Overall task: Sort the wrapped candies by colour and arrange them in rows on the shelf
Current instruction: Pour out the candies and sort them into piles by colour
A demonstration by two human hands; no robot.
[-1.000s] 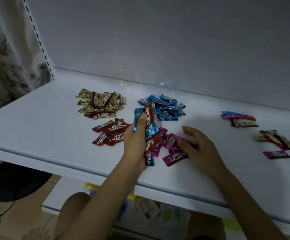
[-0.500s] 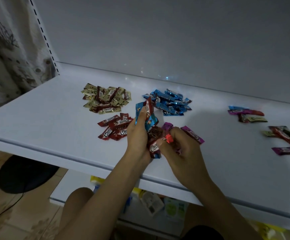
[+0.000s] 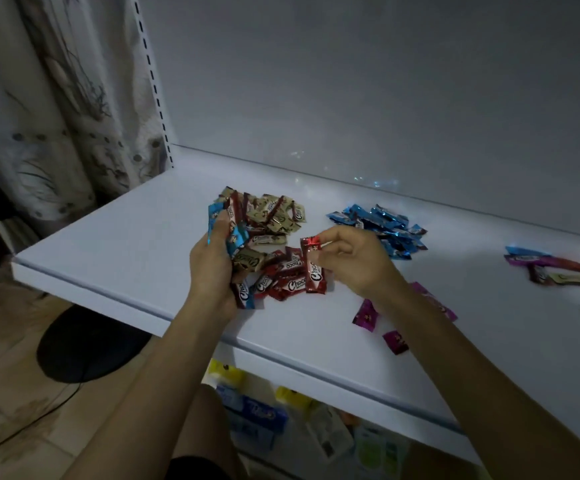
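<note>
the sorting step is in hand: the right hand (image 3: 354, 261) pinches a red choco candy (image 3: 313, 271) by its crimped top end, thumb and forefinger closed on the foil, and holds it upright at the right edge of the red pile (image 3: 283, 282), near the front of the white shelf (image 3: 108, 247). whether the candy's lower end already touches the shelf cannot be told. the left hand (image 3: 212, 271) is curled round a mixed bunch of candies (image 3: 235, 237), with blue, red and gold wrappers fanning out above and below the fist. behind the red pile lies the gold pile (image 3: 271, 216), so close that the two seem to meet. the blue pile (image 3: 382, 225) sits to the right, partly hidden by the right hand. a few purple candies (image 3: 366, 315) lie scattered beside the right forearm, not gathered into a heap. well off to the right a small mixed cluster (image 3: 551, 268) waits unsorted. by my reading the colours are only heaped so far and no rows are laid. the next move calls for setting the red candy down on the red pile, clear of the gold one, and letting go. then another wrapper has to be drawn from the bunch in the left hand without spilling the rest.
</note>
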